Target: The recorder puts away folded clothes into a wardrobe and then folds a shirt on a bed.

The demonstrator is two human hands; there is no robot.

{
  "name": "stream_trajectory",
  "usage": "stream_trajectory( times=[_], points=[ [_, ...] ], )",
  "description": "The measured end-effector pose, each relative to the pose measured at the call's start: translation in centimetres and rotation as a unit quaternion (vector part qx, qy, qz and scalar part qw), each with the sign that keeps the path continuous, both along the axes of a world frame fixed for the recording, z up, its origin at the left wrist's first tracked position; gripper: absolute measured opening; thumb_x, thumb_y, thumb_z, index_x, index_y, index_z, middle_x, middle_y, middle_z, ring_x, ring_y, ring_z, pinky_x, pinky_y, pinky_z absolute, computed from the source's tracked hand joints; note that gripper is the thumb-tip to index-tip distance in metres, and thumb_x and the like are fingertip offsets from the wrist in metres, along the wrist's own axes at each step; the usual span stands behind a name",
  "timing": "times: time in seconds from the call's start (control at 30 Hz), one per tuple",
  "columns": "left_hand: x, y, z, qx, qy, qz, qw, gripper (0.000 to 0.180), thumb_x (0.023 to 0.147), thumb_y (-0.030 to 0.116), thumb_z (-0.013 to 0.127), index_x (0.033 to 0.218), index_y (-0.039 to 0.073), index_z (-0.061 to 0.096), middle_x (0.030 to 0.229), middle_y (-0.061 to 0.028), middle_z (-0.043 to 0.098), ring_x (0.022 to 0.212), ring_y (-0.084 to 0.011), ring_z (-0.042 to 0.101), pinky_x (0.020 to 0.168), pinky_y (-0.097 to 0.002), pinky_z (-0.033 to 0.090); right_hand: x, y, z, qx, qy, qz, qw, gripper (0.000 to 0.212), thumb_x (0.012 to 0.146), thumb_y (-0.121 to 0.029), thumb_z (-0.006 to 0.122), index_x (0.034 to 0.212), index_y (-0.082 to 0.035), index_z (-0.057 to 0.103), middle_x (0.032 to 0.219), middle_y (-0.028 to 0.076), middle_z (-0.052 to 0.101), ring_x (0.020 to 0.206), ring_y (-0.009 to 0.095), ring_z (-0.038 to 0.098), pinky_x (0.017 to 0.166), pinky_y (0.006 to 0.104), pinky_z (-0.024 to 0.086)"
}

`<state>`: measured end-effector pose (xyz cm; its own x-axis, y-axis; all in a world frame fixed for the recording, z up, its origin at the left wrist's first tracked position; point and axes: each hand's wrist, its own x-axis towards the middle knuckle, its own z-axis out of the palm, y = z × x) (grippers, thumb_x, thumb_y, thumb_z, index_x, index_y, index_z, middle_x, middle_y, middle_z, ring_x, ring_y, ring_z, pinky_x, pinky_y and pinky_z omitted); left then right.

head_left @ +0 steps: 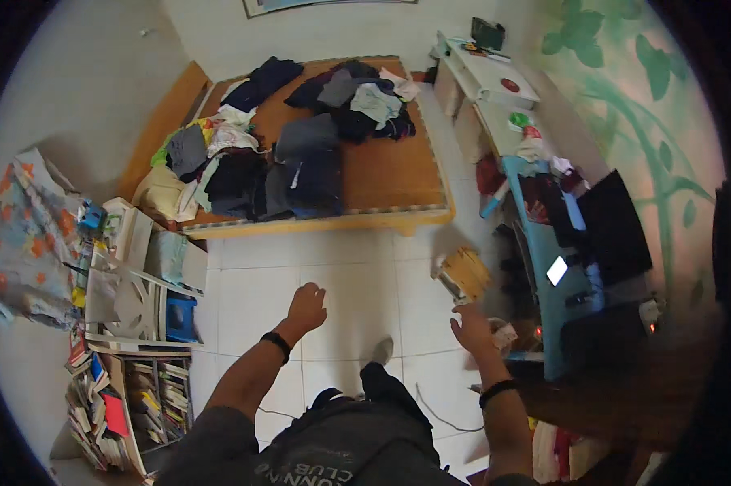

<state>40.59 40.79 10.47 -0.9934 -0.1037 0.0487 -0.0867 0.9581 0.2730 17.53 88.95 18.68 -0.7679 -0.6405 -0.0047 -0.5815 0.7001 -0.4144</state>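
My left hand point(307, 309) hangs over the white tiled floor point(256, 283), fingers loosely bent and a little apart, with nothing in it. On the other side my right hand point(471, 330) is also free, its thumb and forefinger apart. Nearest to it in the picture is a small wooden stool point(466, 274). Ahead stands a low bed with a bare brown wooden top point(390, 174). Folded dark clothes point(315, 174) lie along its front edge. Piles of dark and light clothes point(353, 97) cover parts of its far side.
On the left are a white shelf point(127, 283), a bookcase packed with books point(151, 397) and a blue plastic stool point(181, 317). A blue-topped desk point(550, 312) with a black monitor point(615, 231) runs along the right. A cable point(442, 417) crosses the floor by my feet.
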Motion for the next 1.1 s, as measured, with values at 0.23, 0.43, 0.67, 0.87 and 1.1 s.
stream_trajectory(
  times=[0.23,0.43,0.67,0.87,1.1],
  points=[
    [-6.6,-19.2,-3.5,-0.032,-0.098,0.179,0.979,0.066,0.090,0.030,0.083,0.146,0.001,0.064,0.142,-0.0211,0.062,0.143,-0.0409,0.055,0.128,-0.0597,0.038,-19.0,-26.9,-5.0,-0.016,-0.095,0.090,0.991,0.041,0.098,-0.022,0.081,0.134,-0.006,0.072,0.129,0.018,0.074,0.118,0.039,0.074,0.104,0.0494,0.060],
    [-17.9,-35.5,-9.3,-0.044,-0.092,0.254,0.962,0.068,0.095,0.036,0.082,0.150,0.002,0.062,0.149,-0.0211,0.059,0.148,-0.0403,0.052,0.132,-0.0609,0.034,-32.9,-50.7,-10.6,-0.017,-0.063,0.147,0.987,0.048,0.100,-0.024,0.079,0.141,-0.002,0.068,0.136,0.023,0.072,0.128,0.043,0.069,0.113,0.0512,0.055],
    [-32.9,-54.8,-24.3,0.035,-0.057,0.312,0.948,0.057,0.101,0.035,0.076,0.144,0.000,0.065,0.138,-0.0214,0.065,0.133,-0.0412,0.061,0.122,-0.0614,0.043,-45.3,-76.8,-23.5,-0.032,-0.075,0.093,0.992,0.056,0.103,-0.035,0.080,0.145,0.000,0.065,0.142,0.026,0.070,0.133,0.045,0.066,0.118,0.0516,0.052],
    [-40.5,-63.8,-39.8,0.048,-0.032,0.359,0.932,0.044,0.101,0.026,0.072,0.136,0.000,0.068,0.133,-0.0207,0.067,0.123,-0.0402,0.066,0.110,-0.0584,0.049,-52.6,-92.1,-40.2,-0.036,-0.094,0.095,0.990,0.052,0.109,-0.037,0.073,0.143,0.001,0.066,0.139,0.030,0.069,0.130,0.048,0.066,0.112,0.0550,0.053],
    [-48.2,-69.9,-55.9,0.070,-0.099,0.493,0.861,0.031,0.106,0.023,0.061,0.126,0.003,0.075,0.130,-0.0184,0.072,0.124,-0.0400,0.068,0.108,-0.0594,0.051,-61.0,-103.0,-61.7,0.045,-0.051,0.020,0.997,0.054,0.115,-0.048,0.062,0.137,0.001,0.067,0.136,0.028,0.070,0.129,0.047,0.066,0.107,0.0562,0.053]
  ],
)
